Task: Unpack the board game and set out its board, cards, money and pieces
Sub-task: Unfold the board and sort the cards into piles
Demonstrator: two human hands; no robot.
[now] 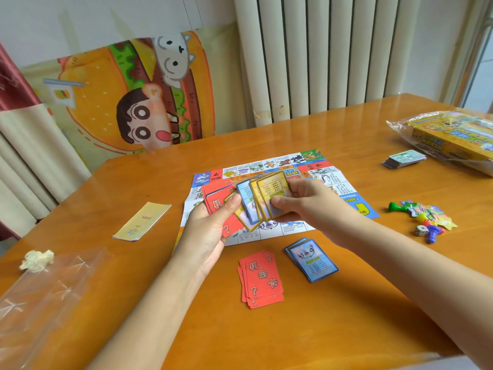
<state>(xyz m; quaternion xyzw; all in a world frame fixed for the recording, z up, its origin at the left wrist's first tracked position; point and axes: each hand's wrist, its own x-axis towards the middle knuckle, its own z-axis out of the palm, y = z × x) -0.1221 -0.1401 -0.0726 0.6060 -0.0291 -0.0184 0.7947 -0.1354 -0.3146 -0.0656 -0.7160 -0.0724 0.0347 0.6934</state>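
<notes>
We hold the fan of cards [256, 201] above the middle of the board [333, 182], red-backed cards at the left of the fan and blue- and yellow-bordered ones spread to the right. The left hand [210, 228] cradles the bottom of the fan, its grip closed with the thumb pressed across the red faces. The right hand [301, 206] pinches the front yellow-bordered cards by their lower right corner, thumb on top and fingers curled behind. We judge these cards to be light, thin and glossy, so they will slide over one another easily and bend if squeezed. The safest hold is by the short edges or a corner, taking one card at a time off the front of the fan. The board looks like creased paper, lying flat on the tabletop [346, 329]. Just in front of it lie a red pile [262, 279] and a blue pile [312, 260], apart from each other, which suggests we are sorting by colour. Further right sit the plastic pieces [424, 217] with a die [421, 231] touching them. Beyond those is the money stack [405, 158], beside the game box [453, 137] in its bag. On the left lie a booklet [141, 221], a crumpled paper [37, 260] and a clear wrapper [48, 284].
</notes>
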